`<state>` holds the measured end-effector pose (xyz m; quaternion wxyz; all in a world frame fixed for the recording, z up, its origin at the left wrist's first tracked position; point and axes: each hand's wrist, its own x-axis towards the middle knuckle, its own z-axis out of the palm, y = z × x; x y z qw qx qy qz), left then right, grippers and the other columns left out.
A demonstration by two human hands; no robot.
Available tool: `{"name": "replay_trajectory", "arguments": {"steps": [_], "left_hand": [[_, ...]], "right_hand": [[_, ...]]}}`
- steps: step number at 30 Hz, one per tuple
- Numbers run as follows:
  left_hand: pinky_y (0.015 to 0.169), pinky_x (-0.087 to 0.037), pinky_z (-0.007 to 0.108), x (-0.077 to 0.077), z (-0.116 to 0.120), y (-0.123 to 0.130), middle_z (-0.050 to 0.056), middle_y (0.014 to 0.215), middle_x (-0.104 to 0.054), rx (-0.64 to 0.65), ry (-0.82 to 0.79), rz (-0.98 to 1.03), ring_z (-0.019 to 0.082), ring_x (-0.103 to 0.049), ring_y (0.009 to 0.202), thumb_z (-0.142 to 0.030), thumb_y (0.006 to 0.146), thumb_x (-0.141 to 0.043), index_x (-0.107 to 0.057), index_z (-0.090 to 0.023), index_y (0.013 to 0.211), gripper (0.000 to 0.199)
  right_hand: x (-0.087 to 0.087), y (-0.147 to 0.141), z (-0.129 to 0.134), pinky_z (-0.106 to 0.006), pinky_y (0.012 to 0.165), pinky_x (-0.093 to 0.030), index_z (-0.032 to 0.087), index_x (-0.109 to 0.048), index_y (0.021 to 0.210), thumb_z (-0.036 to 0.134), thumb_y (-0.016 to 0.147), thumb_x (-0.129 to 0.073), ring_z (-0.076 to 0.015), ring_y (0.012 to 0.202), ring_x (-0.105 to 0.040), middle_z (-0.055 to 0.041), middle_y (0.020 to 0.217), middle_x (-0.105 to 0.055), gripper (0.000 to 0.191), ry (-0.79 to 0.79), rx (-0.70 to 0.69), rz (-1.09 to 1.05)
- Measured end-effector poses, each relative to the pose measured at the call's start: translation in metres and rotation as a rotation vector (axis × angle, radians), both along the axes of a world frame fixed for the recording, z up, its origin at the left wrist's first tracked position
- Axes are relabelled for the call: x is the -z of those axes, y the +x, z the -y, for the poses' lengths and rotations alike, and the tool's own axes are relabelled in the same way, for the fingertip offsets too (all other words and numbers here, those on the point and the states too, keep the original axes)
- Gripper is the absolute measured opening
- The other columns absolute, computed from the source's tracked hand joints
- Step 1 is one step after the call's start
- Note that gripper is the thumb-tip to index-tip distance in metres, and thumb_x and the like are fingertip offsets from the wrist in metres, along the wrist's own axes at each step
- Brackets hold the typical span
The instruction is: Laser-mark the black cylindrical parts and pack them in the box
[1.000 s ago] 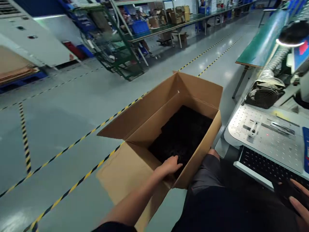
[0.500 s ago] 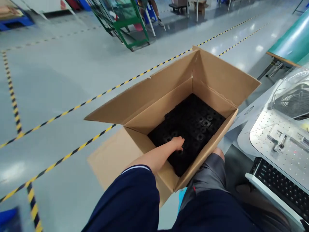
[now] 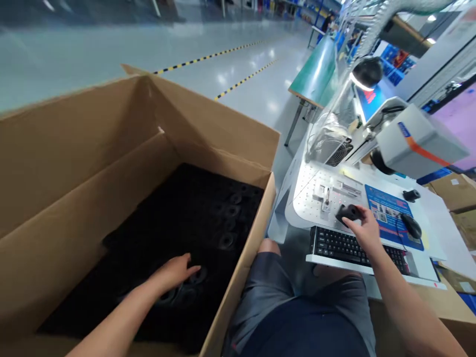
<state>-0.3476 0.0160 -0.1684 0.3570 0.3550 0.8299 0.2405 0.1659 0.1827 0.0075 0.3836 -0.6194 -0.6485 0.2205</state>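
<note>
My left hand (image 3: 174, 273) is inside the cardboard box (image 3: 243, 267), just over the black round parts (image 3: 226, 241). Its thumb and forefinger are apart, and I see nothing between them; the other fingers are hidden. The parts have ring-shaped tops and blend into one dark layer. On the right, my right hand (image 3: 366, 229) is shut on a black flanged cylinder (image 3: 348, 214) with a hole in its end. That cylinder is above the perforated metal plate (image 3: 307, 191), close to a small metal fixture (image 3: 326, 198).
A keyboard (image 3: 344, 247) lies on a tray before the plate. Beyond it are a blue mat (image 3: 386, 203), a mouse (image 3: 411, 226) and another black cylinder (image 3: 411, 195). A white machine head (image 3: 420, 141) overhangs the bench. A green table (image 3: 316, 69) stands farther back.
The view has swung right, bringing the bench and my right hand with the black flanged cylinder into sight. My left hand is still in the box, its thumb and forefinger now apart.
</note>
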Motion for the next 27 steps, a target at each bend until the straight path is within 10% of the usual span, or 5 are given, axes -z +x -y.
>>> {"name": "replay_trajectory", "arguments": {"steps": [7, 13, 27], "left_hand": [[0.083, -0.060, 0.047, -0.054, 0.029, 0.062, 0.012, 0.110, -0.072, 0.097, 0.226, 0.154, 0.035, -0.070, 0.088, -0.076, 0.064, -0.065, -0.068, -0.025, 0.109, 0.068], [0.110, -0.050, 0.058, -0.056, 0.075, 0.149, 0.019, 0.147, -0.053, 0.056, 0.272, 0.086, 0.040, -0.055, 0.132, -0.076, 0.075, -0.059, -0.047, -0.018, 0.145, 0.091], [0.095, -0.054, 0.057, -0.071, 0.067, 0.161, 0.021, 0.123, -0.065, 0.156, 0.080, -0.118, 0.041, -0.065, 0.113, -0.069, 0.082, -0.044, -0.052, -0.017, 0.131, 0.072]], "right_hand": [[0.007, -0.017, -0.065, -0.053, 0.108, -0.049, 0.022, -0.064, 0.129, 0.038, 0.070, -0.079, -0.0306, 0.116, -0.065, -0.0114, 0.135, -0.065, 0.064, -0.067, -0.091, -0.010], [0.018, -0.013, -0.081, -0.051, 0.110, -0.048, 0.019, -0.061, 0.139, 0.035, 0.074, -0.075, -0.0318, 0.122, -0.062, -0.0143, 0.142, -0.062, 0.068, -0.070, -0.084, 0.013], [0.033, -0.013, -0.067, -0.053, 0.115, -0.037, 0.015, -0.040, 0.153, 0.046, 0.078, -0.075, -0.0365, 0.134, -0.052, -0.0174, 0.138, -0.063, 0.088, -0.011, 0.058, 0.092]]}}
